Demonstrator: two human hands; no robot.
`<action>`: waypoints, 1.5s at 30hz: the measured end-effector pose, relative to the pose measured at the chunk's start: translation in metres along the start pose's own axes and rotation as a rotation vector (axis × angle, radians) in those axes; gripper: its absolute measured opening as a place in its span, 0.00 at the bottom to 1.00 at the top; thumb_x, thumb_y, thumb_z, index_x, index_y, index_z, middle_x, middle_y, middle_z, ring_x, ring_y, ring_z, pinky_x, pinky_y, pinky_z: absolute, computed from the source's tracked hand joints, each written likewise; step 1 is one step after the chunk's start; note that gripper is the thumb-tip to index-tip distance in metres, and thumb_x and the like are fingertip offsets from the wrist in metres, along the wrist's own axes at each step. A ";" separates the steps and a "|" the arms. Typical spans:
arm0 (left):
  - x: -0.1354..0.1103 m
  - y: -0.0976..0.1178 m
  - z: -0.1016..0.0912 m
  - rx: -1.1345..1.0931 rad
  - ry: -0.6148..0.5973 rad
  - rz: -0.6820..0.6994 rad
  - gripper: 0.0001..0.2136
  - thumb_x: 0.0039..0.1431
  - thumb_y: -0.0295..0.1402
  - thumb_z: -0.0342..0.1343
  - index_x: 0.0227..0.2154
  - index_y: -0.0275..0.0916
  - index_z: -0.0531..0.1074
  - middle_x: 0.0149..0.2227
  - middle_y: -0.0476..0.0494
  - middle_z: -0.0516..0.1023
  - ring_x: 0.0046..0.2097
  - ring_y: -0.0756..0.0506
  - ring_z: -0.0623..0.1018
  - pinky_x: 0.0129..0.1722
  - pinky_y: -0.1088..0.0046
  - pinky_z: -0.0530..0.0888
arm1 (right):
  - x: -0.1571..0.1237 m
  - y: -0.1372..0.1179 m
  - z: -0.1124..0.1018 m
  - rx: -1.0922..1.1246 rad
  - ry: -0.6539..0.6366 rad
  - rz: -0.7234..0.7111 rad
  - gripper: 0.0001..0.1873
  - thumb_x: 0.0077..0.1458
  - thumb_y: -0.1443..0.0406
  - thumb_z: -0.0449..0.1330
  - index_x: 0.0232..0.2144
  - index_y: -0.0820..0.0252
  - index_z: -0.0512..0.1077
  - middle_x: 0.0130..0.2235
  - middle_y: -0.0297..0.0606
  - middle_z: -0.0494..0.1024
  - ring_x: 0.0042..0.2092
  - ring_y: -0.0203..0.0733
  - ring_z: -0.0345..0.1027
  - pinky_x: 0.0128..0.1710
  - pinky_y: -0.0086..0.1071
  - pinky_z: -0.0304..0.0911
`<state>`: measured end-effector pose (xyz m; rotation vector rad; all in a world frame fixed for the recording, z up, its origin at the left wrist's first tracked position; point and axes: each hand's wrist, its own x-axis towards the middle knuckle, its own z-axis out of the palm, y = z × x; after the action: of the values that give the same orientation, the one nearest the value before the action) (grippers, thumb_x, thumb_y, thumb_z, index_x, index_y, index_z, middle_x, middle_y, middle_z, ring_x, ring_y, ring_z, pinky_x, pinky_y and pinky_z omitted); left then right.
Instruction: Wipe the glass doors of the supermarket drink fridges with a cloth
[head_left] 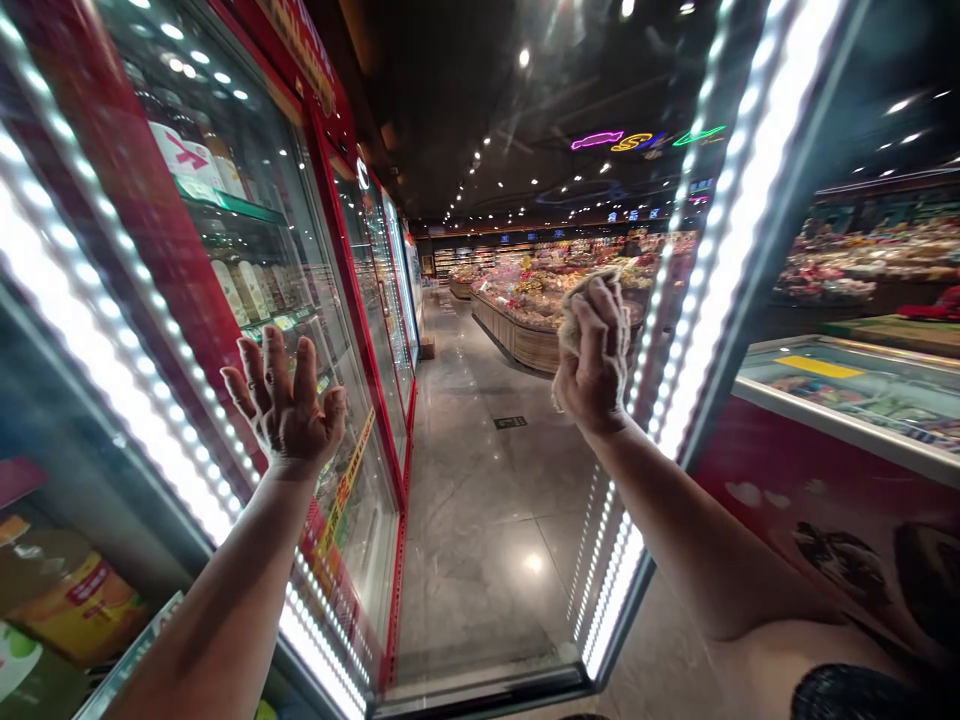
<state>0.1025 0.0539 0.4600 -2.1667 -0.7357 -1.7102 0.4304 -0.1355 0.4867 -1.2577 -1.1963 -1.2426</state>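
Observation:
A glass door [480, 560] edged with bright light strips stands in front of me. My left hand [285, 405] is raised with its fingers spread, flat against or close to the glass on the left side; nothing is in it. On the right, my right hand [596, 365] has its fingers bent over a light-coloured cloth [576, 300], which bunches out above and beside the knuckles. The cloth is at the glass near the right light strip [697, 330]. Whether either palm truly presses the pane, I cannot tell.
Red-framed drinks fridges [330, 190] line the left, with bottles on their shelves. A juice bottle [67, 590] shows at lower left. Produce stands [525, 335] curve behind the glass beyond a grey tiled floor [465, 450]. To the right is a chest freezer [847, 400].

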 end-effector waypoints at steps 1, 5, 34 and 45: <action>0.000 -0.001 0.000 0.007 -0.001 -0.001 0.34 0.68 0.44 0.51 0.73 0.45 0.50 0.76 0.36 0.39 0.75 0.31 0.43 0.72 0.38 0.39 | -0.006 -0.010 0.002 0.009 -0.049 -0.037 0.28 0.69 0.66 0.50 0.69 0.51 0.58 0.71 0.48 0.61 0.74 0.53 0.48 0.70 0.57 0.53; 0.000 0.001 0.000 0.013 -0.017 -0.028 0.33 0.68 0.46 0.50 0.73 0.45 0.52 0.76 0.36 0.39 0.75 0.30 0.44 0.72 0.38 0.38 | -0.030 -0.031 -0.002 0.060 -0.255 -0.276 0.31 0.67 0.71 0.52 0.69 0.52 0.58 0.67 0.46 0.68 0.73 0.49 0.49 0.70 0.52 0.53; -0.001 0.002 0.000 -0.022 -0.004 -0.062 0.32 0.67 0.46 0.51 0.71 0.44 0.58 0.75 0.35 0.49 0.75 0.32 0.49 0.73 0.42 0.41 | 0.005 -0.085 0.037 0.134 -0.165 -0.146 0.31 0.68 0.69 0.49 0.71 0.50 0.56 0.70 0.44 0.62 0.74 0.51 0.46 0.72 0.58 0.47; -0.002 0.004 0.000 0.029 0.063 -0.019 0.29 0.67 0.45 0.50 0.68 0.44 0.63 0.74 0.38 0.53 0.76 0.36 0.46 0.73 0.44 0.40 | 0.025 -0.086 0.042 0.087 -0.102 -0.157 0.29 0.69 0.68 0.48 0.70 0.52 0.57 0.69 0.47 0.65 0.74 0.50 0.46 0.72 0.58 0.47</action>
<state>0.1040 0.0503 0.4590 -2.0832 -0.7625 -1.7577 0.3471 -0.0883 0.5113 -1.1929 -1.4306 -1.2370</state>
